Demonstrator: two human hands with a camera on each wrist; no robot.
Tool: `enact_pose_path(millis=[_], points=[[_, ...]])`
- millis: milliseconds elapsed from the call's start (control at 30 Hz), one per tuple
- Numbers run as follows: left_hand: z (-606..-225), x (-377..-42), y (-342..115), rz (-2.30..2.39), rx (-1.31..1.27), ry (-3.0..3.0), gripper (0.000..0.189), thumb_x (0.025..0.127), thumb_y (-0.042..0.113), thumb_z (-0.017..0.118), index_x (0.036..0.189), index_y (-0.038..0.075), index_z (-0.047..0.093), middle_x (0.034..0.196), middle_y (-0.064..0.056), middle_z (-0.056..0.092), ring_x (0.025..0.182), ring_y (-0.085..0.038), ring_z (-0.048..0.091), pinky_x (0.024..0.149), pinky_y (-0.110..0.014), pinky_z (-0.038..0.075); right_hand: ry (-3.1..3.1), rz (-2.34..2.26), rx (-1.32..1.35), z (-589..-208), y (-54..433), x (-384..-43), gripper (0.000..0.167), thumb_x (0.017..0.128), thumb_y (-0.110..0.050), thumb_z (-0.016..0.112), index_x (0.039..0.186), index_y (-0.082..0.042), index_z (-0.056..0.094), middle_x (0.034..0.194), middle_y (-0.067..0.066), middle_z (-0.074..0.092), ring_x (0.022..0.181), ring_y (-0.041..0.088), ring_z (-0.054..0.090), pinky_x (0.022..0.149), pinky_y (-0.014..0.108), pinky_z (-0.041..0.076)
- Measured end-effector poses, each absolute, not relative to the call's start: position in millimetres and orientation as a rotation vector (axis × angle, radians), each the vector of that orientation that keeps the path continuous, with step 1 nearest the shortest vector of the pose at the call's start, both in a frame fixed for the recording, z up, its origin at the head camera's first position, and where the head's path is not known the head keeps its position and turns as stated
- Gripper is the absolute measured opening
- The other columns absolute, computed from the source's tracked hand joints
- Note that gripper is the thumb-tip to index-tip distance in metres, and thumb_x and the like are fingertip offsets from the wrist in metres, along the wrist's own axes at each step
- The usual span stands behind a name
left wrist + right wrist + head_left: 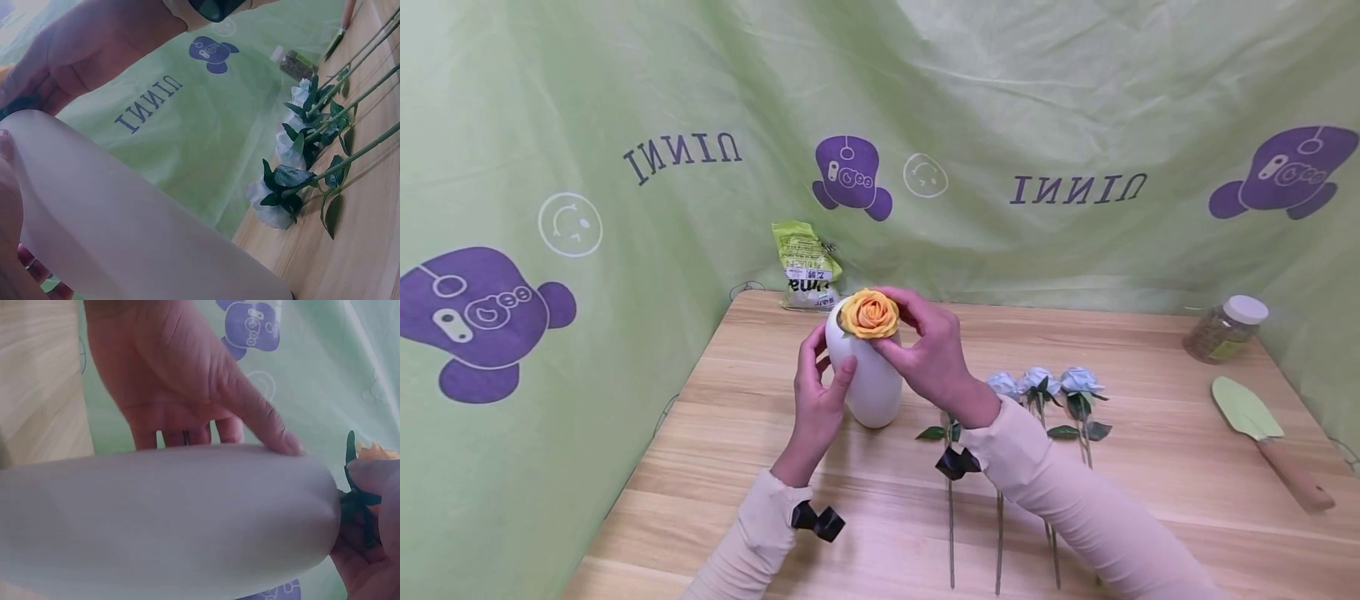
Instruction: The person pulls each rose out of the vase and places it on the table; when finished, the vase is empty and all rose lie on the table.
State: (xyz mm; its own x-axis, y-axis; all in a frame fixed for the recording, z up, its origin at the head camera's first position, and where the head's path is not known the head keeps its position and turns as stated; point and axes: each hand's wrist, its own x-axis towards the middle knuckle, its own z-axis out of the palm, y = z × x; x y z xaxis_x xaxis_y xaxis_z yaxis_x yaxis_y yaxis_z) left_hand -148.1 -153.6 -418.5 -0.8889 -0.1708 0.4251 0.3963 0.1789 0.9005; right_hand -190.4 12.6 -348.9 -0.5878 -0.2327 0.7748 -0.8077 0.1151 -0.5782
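Observation:
A tall white vase stands on the table, and my left hand grips its upper side, thumb in front and fingers around the back. In the vase's mouth sits a yellow-orange rose with green sepals; its stem inside the vase is hidden. My right hand holds this rose by the base of its bloom, thumb on the near side and fingers behind. The right wrist view shows the rose's green sepals just above the vase rim, between the right thumb and fingers.
Several pale blue roses with long stems lie right of the vase, partly under my right forearm. Farther right are a lidded jar and a green spatula with a brown handle. A green-and-clear plastic bag stands behind the vase by the curtain.

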Motion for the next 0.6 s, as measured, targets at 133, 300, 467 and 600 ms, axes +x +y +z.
enact_pose_path(millis=[133, 300, 467, 600], points=[[-418, -148, -153, -1.753, -0.219, -2.028, 0.057, 0.097, 0.014, 0.061, 0.149, 0.016, 0.038, 0.143, -0.008, 0.046, 0.127, -0.023, 0.049, 0.109, -0.050, 0.040, -1.858, 1.526, 0.985, -346, 11, -187, 0.050, 0.076, 0.005, 0.081, 0.122, 0.007, 0.062, 0.116, 0.022, 0.071, 0.101, 0.031, 0.073, 0.088, 0.028, 0.059], [-418, -148, -154, -1.752, -0.212, -2.029, 0.058, 0.097, 0.015, 0.062, 0.149, 0.015, 0.038, 0.145, -0.008, 0.046, 0.128, -0.025, 0.049, 0.108, -0.052, 0.040, -1.828, 1.595, 0.963, -341, 11, -183, 0.049, 0.076, 0.009, 0.080, 0.122, 0.009, 0.062, 0.116, 0.024, 0.070, 0.101, 0.033, 0.072, 0.085, 0.025, 0.059], [-419, -149, -154, -1.757, -0.206, -2.032, 0.057, 0.097, 0.017, 0.062, 0.149, 0.014, 0.038, 0.147, -0.007, 0.045, 0.129, -0.028, 0.050, 0.107, -0.055, 0.041, -1.789, 1.672, 0.957, -337, 13, -179, 0.050, 0.074, 0.014, 0.078, 0.121, 0.011, 0.061, 0.116, 0.026, 0.069, 0.101, 0.035, 0.071, 0.081, 0.025, 0.060], [-419, -149, -154, -1.743, -0.202, -2.035, 0.057, 0.097, 0.020, 0.062, 0.149, 0.013, 0.038, 0.147, -0.008, 0.046, 0.129, -0.029, 0.050, 0.107, -0.055, 0.041, -1.763, 1.718, 0.955, -334, 14, -176, 0.051, 0.074, 0.016, 0.077, 0.122, 0.013, 0.060, 0.117, 0.028, 0.068, 0.103, 0.036, 0.070, 0.082, 0.026, 0.060]])
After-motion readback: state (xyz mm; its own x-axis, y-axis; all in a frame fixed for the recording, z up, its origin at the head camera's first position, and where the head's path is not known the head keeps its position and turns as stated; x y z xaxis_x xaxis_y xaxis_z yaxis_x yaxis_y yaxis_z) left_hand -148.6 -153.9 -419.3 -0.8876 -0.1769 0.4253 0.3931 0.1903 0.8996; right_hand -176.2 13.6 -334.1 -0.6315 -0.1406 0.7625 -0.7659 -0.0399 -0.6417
